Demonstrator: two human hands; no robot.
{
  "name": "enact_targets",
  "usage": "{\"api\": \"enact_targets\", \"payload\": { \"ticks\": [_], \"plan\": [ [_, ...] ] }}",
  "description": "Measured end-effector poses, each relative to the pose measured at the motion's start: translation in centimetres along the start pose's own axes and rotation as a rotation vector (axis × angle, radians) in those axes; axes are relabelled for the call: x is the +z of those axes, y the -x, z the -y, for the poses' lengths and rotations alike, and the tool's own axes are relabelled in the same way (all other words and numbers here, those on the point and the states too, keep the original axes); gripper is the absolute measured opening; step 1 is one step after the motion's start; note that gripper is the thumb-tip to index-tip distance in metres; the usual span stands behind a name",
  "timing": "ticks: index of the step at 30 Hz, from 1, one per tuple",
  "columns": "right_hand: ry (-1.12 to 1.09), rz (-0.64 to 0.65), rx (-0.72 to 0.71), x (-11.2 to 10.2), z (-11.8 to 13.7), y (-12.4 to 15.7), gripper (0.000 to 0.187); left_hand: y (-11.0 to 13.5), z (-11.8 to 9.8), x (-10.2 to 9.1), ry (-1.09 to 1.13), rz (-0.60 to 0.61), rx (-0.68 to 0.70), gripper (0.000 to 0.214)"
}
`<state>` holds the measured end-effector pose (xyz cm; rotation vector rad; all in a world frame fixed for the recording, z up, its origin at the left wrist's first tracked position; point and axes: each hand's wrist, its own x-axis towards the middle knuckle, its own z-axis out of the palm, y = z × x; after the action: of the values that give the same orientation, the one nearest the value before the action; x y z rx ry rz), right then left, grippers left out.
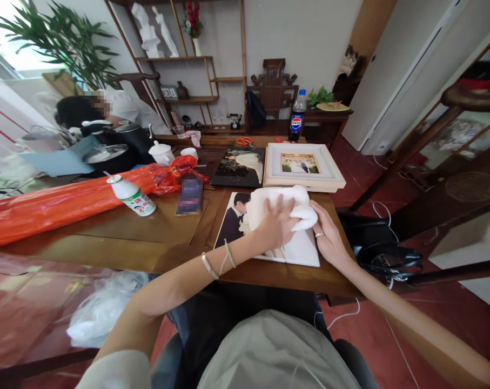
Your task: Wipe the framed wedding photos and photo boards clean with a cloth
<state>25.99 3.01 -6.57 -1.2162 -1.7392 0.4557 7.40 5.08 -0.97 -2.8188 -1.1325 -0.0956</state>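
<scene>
My left hand (277, 222) lies on a bunched white cloth (303, 202), its fingers spread and pressing on it. Beneath the cloth is a white-edged photo panel (299, 254), with a figure in a dark suit showing at its left; the cloth and hand cover its middle. My right hand (329, 235) is at the panel's right edge, fingers stretched out, fingertips beside the cloth. Behind the panel are a dark photo panel (239, 166) and a white picture frame (329, 172) with a couple's photo.
Left on the wooden table (155, 246) are a phone (189, 195), a tilted white spray can (132, 195) and red plastic wrapping (86, 192). A cola bottle (297, 119) stands behind the frame. Cups and a kettle are further back, near a person (123, 105). A plastic bag (105, 308) hangs low left.
</scene>
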Motion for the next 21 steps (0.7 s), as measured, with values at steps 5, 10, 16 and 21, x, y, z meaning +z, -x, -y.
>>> {"api": "enact_targets", "payload": {
  "ticks": [5, 10, 16, 21],
  "plan": [
    [-0.214, -0.093, 0.167, 0.2, -0.8, -0.2, 0.044, 0.1, -1.1, 0.0, -0.015, 0.031, -0.025, 0.040],
    [-0.391, -0.127, 0.289, 0.2, -0.9, -0.4, 0.039, 7.1, -3.7, -0.4, 0.014, -0.016, 0.094, 0.031],
    [-0.458, -0.125, 0.301, -0.4, -1.1, -0.6, 0.040, 14.1, -2.3, -0.5, 0.084, -0.056, 0.121, 0.024],
    [-0.590, -0.124, 0.433, -0.7, -1.8, -1.0, 0.034, 14.3, 3.0, 0.1, 0.095, -0.048, -0.184, 0.032]
  ]
}}
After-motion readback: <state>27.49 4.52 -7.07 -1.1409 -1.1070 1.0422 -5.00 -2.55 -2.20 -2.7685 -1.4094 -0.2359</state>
